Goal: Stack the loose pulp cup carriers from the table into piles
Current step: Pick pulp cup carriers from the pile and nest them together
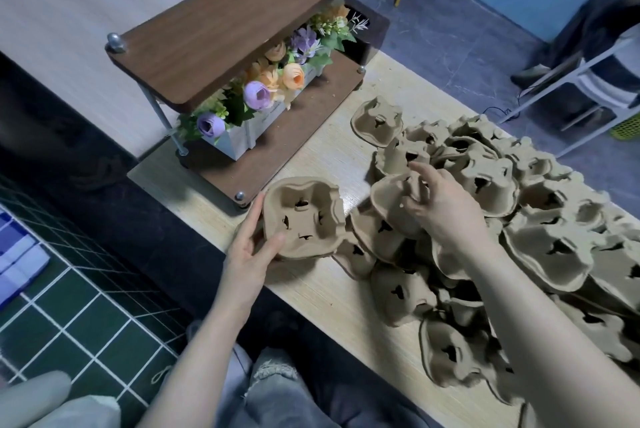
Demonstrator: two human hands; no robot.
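Note:
A big heap of loose brown pulp cup carriers (540, 220) covers the right part of the light wooden table (322, 157). My left hand (251, 247) grips a pulp cup carrier (304, 218) at its near-left edge, cup side up, just above the table's front edge. My right hand (440, 206) reaches into the heap, and its fingers pinch the rim of another carrier (391, 199) on the heap's left side. One single carrier (377, 121) lies apart at the heap's far end.
A dark wooden two-tier shelf (242, 26) stands on the table's far left, with a white box of artificial flowers (263, 98) on its lower board. My knees in grey jeans (284, 389) are below the table edge. A white metal rack (588, 81) stands on the floor beyond.

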